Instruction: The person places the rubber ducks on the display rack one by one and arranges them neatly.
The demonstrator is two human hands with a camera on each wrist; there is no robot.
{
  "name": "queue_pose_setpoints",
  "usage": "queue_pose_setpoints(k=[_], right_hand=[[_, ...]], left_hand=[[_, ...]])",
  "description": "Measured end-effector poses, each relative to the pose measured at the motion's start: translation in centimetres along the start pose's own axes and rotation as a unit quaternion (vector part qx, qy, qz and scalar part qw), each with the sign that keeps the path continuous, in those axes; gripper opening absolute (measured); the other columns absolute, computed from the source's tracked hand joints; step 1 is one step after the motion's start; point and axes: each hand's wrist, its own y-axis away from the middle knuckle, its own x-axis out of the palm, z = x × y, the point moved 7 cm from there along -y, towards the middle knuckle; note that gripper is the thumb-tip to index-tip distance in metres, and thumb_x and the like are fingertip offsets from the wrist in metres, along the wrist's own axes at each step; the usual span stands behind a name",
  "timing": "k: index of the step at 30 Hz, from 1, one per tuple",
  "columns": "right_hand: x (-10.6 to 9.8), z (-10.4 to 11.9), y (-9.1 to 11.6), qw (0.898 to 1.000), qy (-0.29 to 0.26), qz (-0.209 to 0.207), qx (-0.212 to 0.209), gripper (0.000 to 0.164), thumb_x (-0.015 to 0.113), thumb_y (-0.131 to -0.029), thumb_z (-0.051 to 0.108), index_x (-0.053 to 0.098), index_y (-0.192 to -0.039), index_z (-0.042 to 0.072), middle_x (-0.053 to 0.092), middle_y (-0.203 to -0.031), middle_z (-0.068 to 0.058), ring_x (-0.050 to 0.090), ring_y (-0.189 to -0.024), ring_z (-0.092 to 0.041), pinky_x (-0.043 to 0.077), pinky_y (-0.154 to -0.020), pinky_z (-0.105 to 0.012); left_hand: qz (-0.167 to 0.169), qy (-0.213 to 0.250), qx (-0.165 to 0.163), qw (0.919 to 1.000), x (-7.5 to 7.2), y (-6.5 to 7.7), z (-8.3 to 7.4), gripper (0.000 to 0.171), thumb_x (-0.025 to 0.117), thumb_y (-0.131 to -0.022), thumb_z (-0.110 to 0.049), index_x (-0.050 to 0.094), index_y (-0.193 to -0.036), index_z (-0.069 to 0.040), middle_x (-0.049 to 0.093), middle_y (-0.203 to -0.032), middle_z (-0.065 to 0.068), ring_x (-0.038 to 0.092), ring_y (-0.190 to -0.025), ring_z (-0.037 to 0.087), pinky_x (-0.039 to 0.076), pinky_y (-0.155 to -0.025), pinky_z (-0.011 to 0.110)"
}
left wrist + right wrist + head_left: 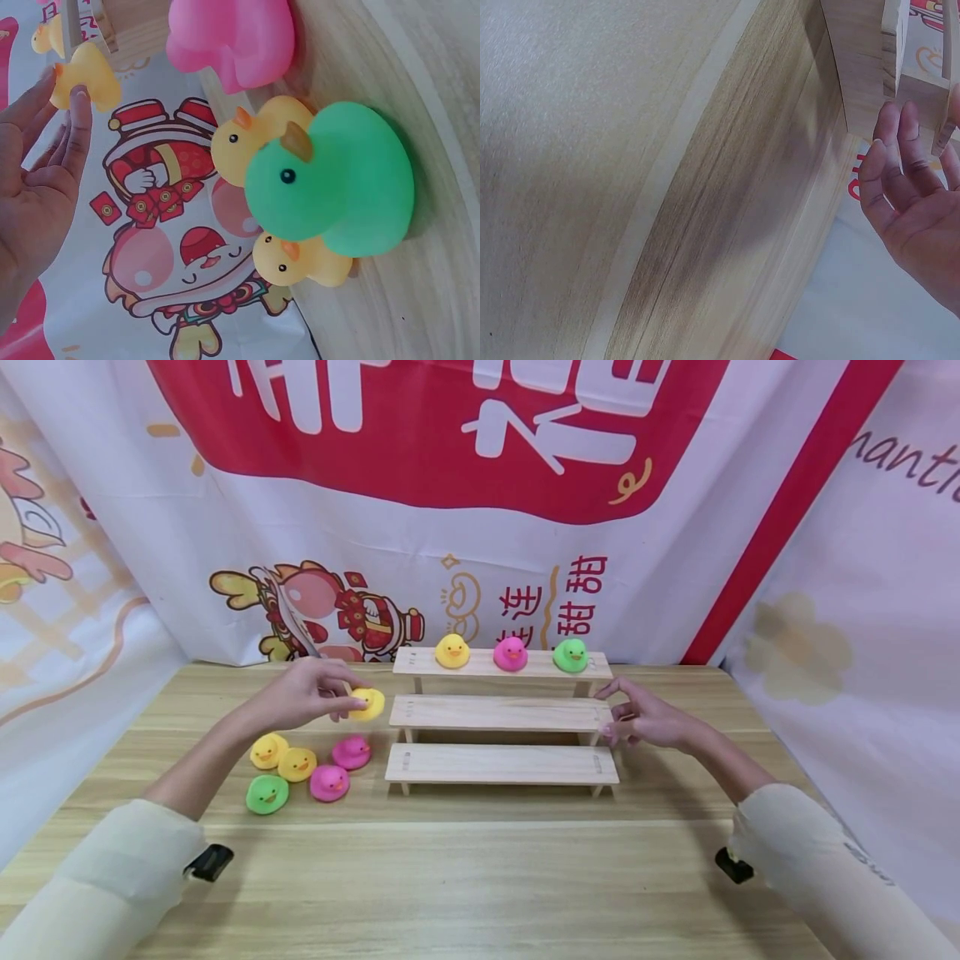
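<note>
Left of centre in the head view, the left hand [318, 693] is pinching a yellow duck [371, 702] between thumb and fingers, holding it just off the left end of the wooden rack [501, 764]. Right of centre, the right hand [651, 717] is reaching to the rack's right end, its fingers bending loosely about the end of the middle shelf [495, 713]; whether they are gripping the wood or only touching it, one cannot tell. Along the top shelf [476, 663], in the upper middle of the frame, a yellow duckling [452, 652], a pink duckling [511, 654] and a green duckling [571, 656] are standing in a spaced row. Below the left hand, left of the rack, five more are sitting close together on the table [465, 885]: two yellow ones [297, 764], two pink ones [330, 783] and, at the lower left of the group, a green one [267, 794]. Behind everything, a printed cloth [420, 539] is hanging across the top of the frame, showing white and red.
</note>
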Motion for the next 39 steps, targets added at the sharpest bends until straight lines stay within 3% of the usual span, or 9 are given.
queue_pose_setpoints(k=[6,13,24,29,34,39], right_hand=[[0.0,-0.1,0.0,1.0,0.006,-0.001,0.005,0.056,0.067,-0.097,0.008,0.033,-0.14,0.0,0.068,-0.092,-0.017,0.069,-0.087,-0.031,0.055,-0.068,-0.038],[0.0,-0.1,0.0,1.0,-0.001,0.001,0.003,0.059,0.068,-0.095,0.005,0.032,-0.141,-0.001,0.069,-0.093,-0.018,0.068,-0.086,-0.031,0.055,-0.066,-0.037],[0.0,-0.2,-0.1,1.0,-0.008,0.0,0.01,0.064,0.07,-0.092,0.003,0.031,-0.143,0.0,0.069,-0.096,-0.018,0.067,-0.085,-0.026,0.055,-0.067,-0.037],[-0.1,-0.1,-0.1,1.0,-0.006,0.0,0.01,0.063,0.069,-0.093,0.004,0.031,-0.142,-0.001,0.069,-0.095,-0.017,0.067,-0.086,-0.027,0.056,-0.068,-0.038],[0.0,-0.2,-0.1,1.0,-0.007,-0.001,0.007,0.062,0.069,-0.093,0.004,0.031,-0.141,-0.001,0.07,-0.097,-0.018,0.067,-0.086,-0.026,0.056,-0.067,-0.038],[0.0,-0.1,-0.1,1.0,-0.011,-0.002,0.001,0.061,0.07,-0.093,0.003,0.032,-0.14,-0.001,0.07,-0.099,-0.019,0.068,-0.086,-0.026,0.055,-0.066,-0.037]], left_hand=[[0.011,0.036,0.015,0.9992,0.3,-0.3,-0.7,0.027,0.077,-0.093,-0.006,0.073,-0.117,0.004,0.076,-0.086,0.01,0.072,-0.067,0.016,0.062,-0.064,0.031],[0.009,0.085,0.037,0.9956,0.5,-0.7,-1.1,0.027,0.076,-0.09,0.005,0.07,-0.117,0.009,0.074,-0.096,0.02,0.074,-0.074,0.017,0.064,-0.071,0.036],[-0.004,0.058,0.055,0.9968,0.8,-1.7,-1.7,0.03,0.087,-0.081,-0.002,0.076,-0.108,0.003,0.07,-0.093,0.012,0.069,-0.072,0.013,0.06,-0.067,0.025],[0.0,0.052,0.04,0.9979,1.2,-2.0,-2.1,0.033,0.088,-0.081,-0.003,0.075,-0.111,0.004,0.07,-0.087,0.011,0.068,-0.071,0.014,0.06,-0.066,0.025],[0.006,0.077,0.021,0.9968,1.8,-2.4,-2.4,0.033,0.086,-0.083,-0.002,0.071,-0.111,0.005,0.069,-0.098,0.015,0.068,-0.073,0.015,0.06,-0.067,0.025],[0.005,0.097,0.023,0.995,2.4,-2.8,-2.7,0.031,0.085,-0.082,0.002,0.068,-0.108,0.006,0.068,-0.1,0.018,0.068,-0.074,0.015,0.06,-0.068,0.025]])
